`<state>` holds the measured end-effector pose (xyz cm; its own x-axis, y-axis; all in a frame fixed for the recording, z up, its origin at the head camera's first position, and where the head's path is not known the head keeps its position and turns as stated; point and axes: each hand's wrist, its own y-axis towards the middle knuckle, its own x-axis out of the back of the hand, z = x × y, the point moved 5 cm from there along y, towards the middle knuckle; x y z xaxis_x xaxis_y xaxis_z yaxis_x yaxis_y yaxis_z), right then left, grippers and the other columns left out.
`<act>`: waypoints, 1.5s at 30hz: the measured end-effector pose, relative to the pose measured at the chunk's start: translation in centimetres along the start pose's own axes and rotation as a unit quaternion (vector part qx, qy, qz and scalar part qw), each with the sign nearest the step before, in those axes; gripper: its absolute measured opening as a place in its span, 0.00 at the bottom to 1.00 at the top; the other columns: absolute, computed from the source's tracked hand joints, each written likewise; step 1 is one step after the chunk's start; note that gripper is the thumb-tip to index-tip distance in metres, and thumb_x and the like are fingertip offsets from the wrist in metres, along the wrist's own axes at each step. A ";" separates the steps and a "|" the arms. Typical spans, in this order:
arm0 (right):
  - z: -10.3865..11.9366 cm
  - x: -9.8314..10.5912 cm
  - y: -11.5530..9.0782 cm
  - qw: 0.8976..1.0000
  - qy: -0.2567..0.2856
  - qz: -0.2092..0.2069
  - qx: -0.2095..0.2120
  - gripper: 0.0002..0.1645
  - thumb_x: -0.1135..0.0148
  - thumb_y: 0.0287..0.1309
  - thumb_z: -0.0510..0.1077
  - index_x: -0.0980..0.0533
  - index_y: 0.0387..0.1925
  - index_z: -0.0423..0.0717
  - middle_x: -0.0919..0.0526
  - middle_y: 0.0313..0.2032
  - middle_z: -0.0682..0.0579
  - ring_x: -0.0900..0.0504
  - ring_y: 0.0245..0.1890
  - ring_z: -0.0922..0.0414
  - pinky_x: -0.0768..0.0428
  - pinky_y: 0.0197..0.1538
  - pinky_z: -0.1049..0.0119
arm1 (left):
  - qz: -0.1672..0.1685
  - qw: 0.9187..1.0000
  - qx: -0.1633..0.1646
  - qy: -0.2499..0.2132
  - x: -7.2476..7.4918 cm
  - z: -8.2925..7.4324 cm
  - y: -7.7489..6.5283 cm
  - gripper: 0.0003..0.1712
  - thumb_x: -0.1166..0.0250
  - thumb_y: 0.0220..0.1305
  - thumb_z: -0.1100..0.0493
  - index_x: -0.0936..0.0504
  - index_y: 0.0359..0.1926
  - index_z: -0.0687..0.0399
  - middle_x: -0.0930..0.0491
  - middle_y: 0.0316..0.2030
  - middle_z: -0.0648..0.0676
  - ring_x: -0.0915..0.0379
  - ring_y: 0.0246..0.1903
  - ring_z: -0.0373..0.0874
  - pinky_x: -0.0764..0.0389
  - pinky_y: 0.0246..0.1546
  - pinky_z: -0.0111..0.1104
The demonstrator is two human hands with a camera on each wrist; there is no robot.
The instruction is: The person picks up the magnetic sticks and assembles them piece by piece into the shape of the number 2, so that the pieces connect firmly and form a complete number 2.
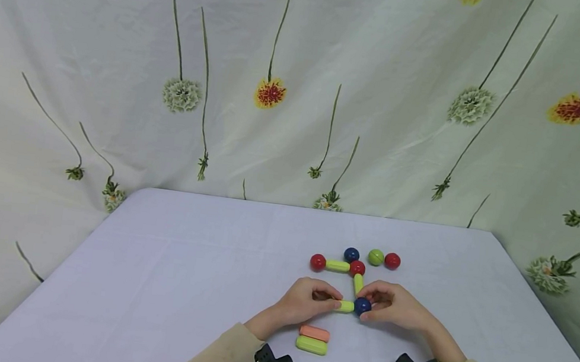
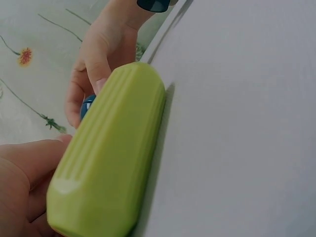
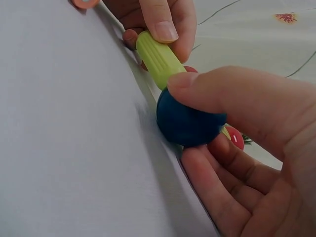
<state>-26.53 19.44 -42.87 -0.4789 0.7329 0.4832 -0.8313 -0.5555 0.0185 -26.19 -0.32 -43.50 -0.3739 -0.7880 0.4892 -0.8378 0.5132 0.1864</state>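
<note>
My right hand (image 1: 389,303) pinches a blue ball (image 1: 362,306) between thumb and fingers on the white cloth. My left hand (image 1: 311,300) grips a short yellow-green rod (image 1: 345,307) whose end meets that ball. In the right wrist view the blue ball (image 3: 187,121) touches the rod (image 3: 158,59), which the left fingers (image 3: 163,19) hold. A second yellow-green rod (image 1: 358,283) runs up from the blue ball to a red ball (image 1: 357,267). From there a third rod (image 1: 337,265) reaches another red ball (image 1: 318,262). A yellow-green rod (image 2: 108,153) fills the left wrist view.
Loose blue (image 1: 351,254), green (image 1: 375,257) and red (image 1: 392,261) balls lie just behind the built shape. An orange rod (image 1: 314,332) and a green rod (image 1: 311,345) lie side by side near my left wrist. A flowered curtain (image 1: 279,84) hangs behind the table (image 1: 176,287).
</note>
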 end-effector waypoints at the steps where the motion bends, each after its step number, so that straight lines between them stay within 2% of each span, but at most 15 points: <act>1: 0.0 0.0 0.0 1.000 -0.002 0.000 0.000 0.21 0.29 0.47 0.39 0.24 0.45 0.38 0.25 0.37 0.46 0.26 0.37 0.55 0.22 0.40 0.71 | -0.001 1.000 0.002 0.000 0.0 0.0 0.0 0.12 0.34 0.59 0.55 0.14 0.41 0.55 0.18 0.36 0.45 0.26 0.33 0.32 0.25 0.37 0.26; 9: 0.0 0.2 -0.1 1.000 -0.007 -0.010 -0.004 0.21 0.29 0.48 0.39 0.24 0.45 0.38 0.25 0.37 0.46 0.26 0.38 0.53 0.22 0.40 0.71 | -0.014 1.000 0.008 0.000 0.4 0.3 0.1 0.14 0.34 0.59 0.51 0.15 0.42 0.54 0.18 0.35 0.44 0.25 0.34 0.34 0.25 0.37 0.27; 18: -0.3 0.4 -0.1 1.000 -0.011 -0.005 -0.007 0.21 0.30 0.48 0.39 0.24 0.46 0.38 0.25 0.39 0.46 0.27 0.39 0.52 0.22 0.39 0.70 | -0.049 0.999 -0.018 -0.008 2.0 -0.1 0.4 0.14 0.37 0.62 0.53 0.16 0.43 0.57 0.18 0.36 0.44 0.25 0.35 0.37 0.24 0.38 0.29; 23: -0.6 0.5 0.1 1.000 -0.009 -0.004 -0.012 0.21 0.30 0.48 0.39 0.24 0.46 0.38 0.26 0.38 0.46 0.28 0.39 0.53 0.23 0.39 0.70 | -0.071 0.997 -0.027 -0.008 2.9 -0.1 1.0 0.12 0.38 0.63 0.54 0.16 0.43 0.57 0.19 0.36 0.45 0.26 0.35 0.38 0.24 0.39 0.31; 28: -0.8 0.5 0.1 1.000 -0.005 -0.002 -0.009 0.21 0.30 0.48 0.39 0.24 0.46 0.38 0.26 0.38 0.46 0.28 0.40 0.53 0.23 0.40 0.70 | -0.092 0.995 -0.034 0.002 3.8 -0.1 2.3 0.11 0.38 0.63 0.56 0.16 0.42 0.58 0.19 0.35 0.46 0.26 0.34 0.37 0.24 0.37 0.29; 31: -0.9 0.5 0.1 1.000 -0.003 -0.001 -0.007 0.21 0.30 0.48 0.39 0.24 0.45 0.38 0.26 0.39 0.46 0.28 0.40 0.54 0.23 0.40 0.70 | -0.103 0.994 -0.036 0.003 4.2 -0.5 3.3 0.12 0.38 0.63 0.57 0.17 0.42 0.61 0.18 0.32 0.49 0.26 0.30 0.39 0.24 0.32 0.29; 36: -1.0 0.4 0.2 1.000 0.005 -0.003 0.000 0.21 0.30 0.48 0.38 0.24 0.45 0.37 0.26 0.39 0.46 0.28 0.40 0.55 0.22 0.40 0.70 | -0.107 0.994 -0.008 0.019 4.5 -0.9 4.9 0.12 0.37 0.63 0.56 0.17 0.43 0.59 0.19 0.33 0.50 0.26 0.28 0.40 0.23 0.26 0.28; 40: -1.0 0.4 0.2 1.000 0.008 -0.006 0.001 0.21 0.30 0.48 0.38 0.24 0.45 0.37 0.25 0.39 0.45 0.27 0.39 0.55 0.22 0.40 0.70 | -0.108 0.992 0.014 0.058 4.4 -1.2 6.2 0.11 0.37 0.63 0.54 0.17 0.43 0.54 0.19 0.37 0.48 0.25 0.35 0.39 0.24 0.32 0.28; 45: -1.2 0.5 0.2 1.000 0.007 -0.006 -0.002 0.21 0.30 0.48 0.38 0.24 0.45 0.37 0.25 0.39 0.45 0.27 0.40 0.55 0.22 0.41 0.70 | -0.098 0.991 0.035 0.080 4.0 -1.6 7.5 0.10 0.37 0.63 0.54 0.17 0.43 0.50 0.19 0.38 0.46 0.25 0.39 0.40 0.25 0.36 0.29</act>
<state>-27.26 20.11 -43.68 -0.4722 0.7457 0.4700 -0.8384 -0.5446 0.0217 -33.31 0.89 -38.83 -0.1376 -0.8031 0.5797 -0.9156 0.3263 0.2348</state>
